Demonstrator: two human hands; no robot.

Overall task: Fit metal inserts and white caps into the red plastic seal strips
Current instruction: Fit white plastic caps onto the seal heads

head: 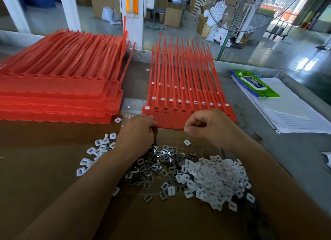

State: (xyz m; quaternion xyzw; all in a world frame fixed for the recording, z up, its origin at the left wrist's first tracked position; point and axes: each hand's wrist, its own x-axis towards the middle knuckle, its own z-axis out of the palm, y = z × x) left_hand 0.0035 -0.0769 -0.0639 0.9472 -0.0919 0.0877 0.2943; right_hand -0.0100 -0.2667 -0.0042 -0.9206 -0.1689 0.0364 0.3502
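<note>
A mat of red seal strips (180, 114) lies in front of me on a small stack of such mats, with one white cap fitted at its left end. My left hand (138, 134) is curled at the mat's near left edge and holds a small stack of metal inserts. My right hand (207, 125) hovers with fingers curled over the mat's near right side; anything it pinches is hidden. Dark metal inserts (152, 166) and white caps (216, 179) lie heaped on brown cardboard (44, 168) below my hands.
A tall stack of red strip mats (59, 89) fills the left of the table. A green wipes pack (256, 85) lies on lined paper sheets (293, 114) at the right. Loose white caps (96, 150) are scattered left of my wrist. A fan (250, 8) stands beyond the table.
</note>
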